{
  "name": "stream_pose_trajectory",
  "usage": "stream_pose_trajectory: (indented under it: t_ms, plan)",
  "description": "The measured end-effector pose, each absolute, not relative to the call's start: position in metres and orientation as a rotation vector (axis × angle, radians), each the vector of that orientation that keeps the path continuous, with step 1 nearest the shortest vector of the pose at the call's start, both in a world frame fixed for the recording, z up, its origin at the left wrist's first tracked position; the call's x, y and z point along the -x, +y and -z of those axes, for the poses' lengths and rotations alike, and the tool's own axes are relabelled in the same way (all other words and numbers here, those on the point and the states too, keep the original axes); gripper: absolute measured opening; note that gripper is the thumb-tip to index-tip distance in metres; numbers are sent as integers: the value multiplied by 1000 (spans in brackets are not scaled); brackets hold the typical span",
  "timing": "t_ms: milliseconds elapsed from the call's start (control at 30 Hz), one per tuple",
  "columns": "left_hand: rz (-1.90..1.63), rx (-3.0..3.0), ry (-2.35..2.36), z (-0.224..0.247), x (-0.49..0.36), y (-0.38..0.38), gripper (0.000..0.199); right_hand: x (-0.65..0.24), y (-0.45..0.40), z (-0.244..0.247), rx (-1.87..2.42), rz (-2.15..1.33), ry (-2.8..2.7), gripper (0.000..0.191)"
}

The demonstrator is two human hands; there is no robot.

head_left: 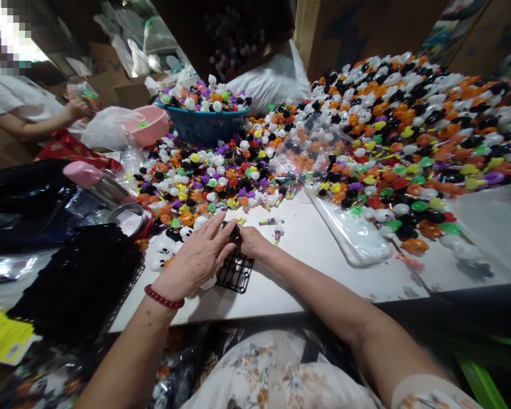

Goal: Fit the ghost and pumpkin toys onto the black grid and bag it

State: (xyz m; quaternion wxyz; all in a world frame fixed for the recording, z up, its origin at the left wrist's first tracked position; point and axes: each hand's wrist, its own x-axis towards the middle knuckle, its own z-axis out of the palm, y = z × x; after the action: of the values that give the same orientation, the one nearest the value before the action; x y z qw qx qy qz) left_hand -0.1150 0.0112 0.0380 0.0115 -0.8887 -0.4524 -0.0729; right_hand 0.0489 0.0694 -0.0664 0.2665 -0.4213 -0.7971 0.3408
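Observation:
My left hand [198, 253], with a dark red bead bracelet [164, 296] on its wrist, reaches over a black plastic grid [235, 274] on the white tabletop. Its fingers are stretched out across the grid's far left part. My right hand [253, 241] is closed at the grid's far right side, fingertips mostly hidden. A small dark piece [234, 230] shows between the two hands; its kind is unclear. White ghost-faced toys [164, 250] lie left of my left hand. Two small tubes with colourful filling [277, 236] lie just beyond my right hand.
Piled small Halloween toys [392, 125] cover the table's back and right. A blue basket [204, 122] of toys stands behind, beside a pink basin [149, 125]. Clear plastic bags [353, 233] lie right; stacked black grids [80, 278] lie left. Another person's arm [38, 125] is at far left.

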Motion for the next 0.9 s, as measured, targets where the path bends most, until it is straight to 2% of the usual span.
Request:
stream_pose_trajectory:
  t_ms: [133, 233, 333, 533, 700, 800, 900]
  plan:
    - [118, 2774, -1363, -39, 109, 18, 50, -49, 73, 72, 1111, -951, -2179, 16]
    - [114, 2760, -1390, -37, 109, 20, 48, -46, 70, 72, 1090, -917, -2178, 23]
    - [191, 2730, -1413, -27, 115, 23, 46, -40, 68, 72, 1141, -731, -2304, 30]
    - [335, 2646, -1330, 4, 129, 40, 42, -31, 76, 85, 1150, -431, -2545, 21]
    - [244, 2567, -1353, 8, 129, 46, 45, -28, 76, 86, 1170, -492, -2506, 20]
    - [374, 2471, -1235, -2, 122, 39, 53, -56, 80, 77, 1187, -545, -2333, 18]
    - [557, 2413, -1015, -14, 107, 9, 54, -123, 87, 62, 1447, -362, -2067, 15]
